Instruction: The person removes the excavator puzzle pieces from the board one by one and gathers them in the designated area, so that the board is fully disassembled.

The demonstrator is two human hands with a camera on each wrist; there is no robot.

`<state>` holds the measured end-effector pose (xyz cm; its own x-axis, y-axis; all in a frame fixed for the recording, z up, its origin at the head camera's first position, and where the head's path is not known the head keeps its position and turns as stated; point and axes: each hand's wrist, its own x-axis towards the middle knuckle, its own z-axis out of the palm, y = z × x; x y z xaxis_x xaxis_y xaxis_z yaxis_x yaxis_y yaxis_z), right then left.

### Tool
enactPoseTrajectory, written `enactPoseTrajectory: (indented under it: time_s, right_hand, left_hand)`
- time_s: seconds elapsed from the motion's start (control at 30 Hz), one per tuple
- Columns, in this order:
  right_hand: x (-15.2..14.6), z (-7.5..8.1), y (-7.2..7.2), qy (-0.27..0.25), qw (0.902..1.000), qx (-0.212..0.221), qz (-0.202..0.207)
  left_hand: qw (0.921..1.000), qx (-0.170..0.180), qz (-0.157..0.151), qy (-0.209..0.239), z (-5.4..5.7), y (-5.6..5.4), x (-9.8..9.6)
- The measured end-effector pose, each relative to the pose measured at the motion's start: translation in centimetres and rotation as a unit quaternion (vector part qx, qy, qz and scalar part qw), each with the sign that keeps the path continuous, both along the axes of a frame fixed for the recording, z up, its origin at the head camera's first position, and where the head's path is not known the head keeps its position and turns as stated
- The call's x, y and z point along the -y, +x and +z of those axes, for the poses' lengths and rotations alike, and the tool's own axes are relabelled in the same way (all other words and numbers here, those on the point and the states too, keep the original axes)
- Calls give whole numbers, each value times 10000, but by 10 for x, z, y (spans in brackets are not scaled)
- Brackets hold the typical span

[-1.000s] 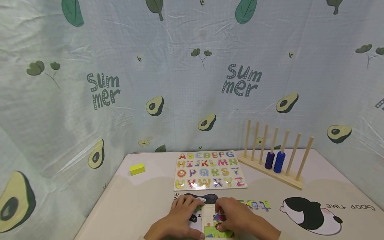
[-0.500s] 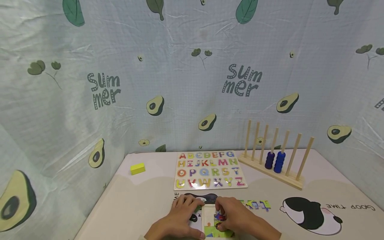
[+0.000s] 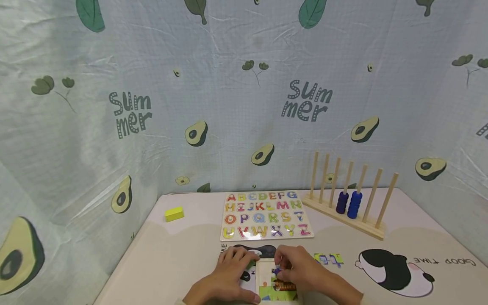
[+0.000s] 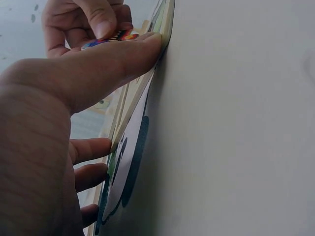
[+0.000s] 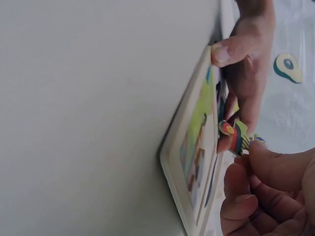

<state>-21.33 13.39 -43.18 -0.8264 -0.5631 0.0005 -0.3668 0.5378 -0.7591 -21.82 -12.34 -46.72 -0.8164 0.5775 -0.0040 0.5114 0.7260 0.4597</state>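
A shallow wooden puzzle tray (image 3: 264,273) lies at the near middle of the table, with colourful picture pieces along its bottom and right. My left hand (image 3: 230,275) rests along its left side, fingers spread and thumb on the near corner. Over the tray, my right hand (image 3: 301,267) pinches a small puzzle piece (image 5: 236,135) between thumb and fingers. That piece shows red, yellow, green and dark stripes in the right wrist view and is held clear of the tray. The right hand hides part of the tray's right side.
Loose puzzle pieces (image 3: 329,259) lie right of the tray. Beyond it is an alphabet board (image 3: 267,216). A wooden peg stand (image 3: 347,218) with blue beads stands at back right, and a yellow block (image 3: 174,214) at back left. A patterned curtain (image 3: 228,106) borders the table.
My right hand has shifted slightly away from me and lifted the pinched piece, uncovering more of the picture at the tray's right. The left hand stays in place.
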Motion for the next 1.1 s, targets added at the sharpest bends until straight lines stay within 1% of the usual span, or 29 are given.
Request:
enactPoseTrajectory:
  time_s: [0.17,0.3,0.43,0.57,0.77,0.93,1.1]
  right_hand:
    - [-6,3,-1,-142,9998,-113,-94]
    - [-13,2,0,-251,9993,-144,-225]
    - [-25,-1,2,-342,9988,-198,-291]
    - [-38,-5,3,-320,9984,-341,-330]
    - [-62,-8,4,-391,9980,-279,-416]
    - [-81,-11,5,-277,9975,-245,-604]
    - [-95,-13,6,-10,9959,-259,-870]
  left_hand:
    - [10000,-38,45,-66,1,0,-1]
    - [9999,-24,69,-70,0,0,-1]
    - [10000,20,70,-40,-1,0,-1]
    - [10000,62,68,-8,-1,0,-1]
    - [10000,83,16,43,-3,0,0]
    - [10000,54,37,0,-2,1,-1]
    - [10000,2,60,-49,-1,1,-1]
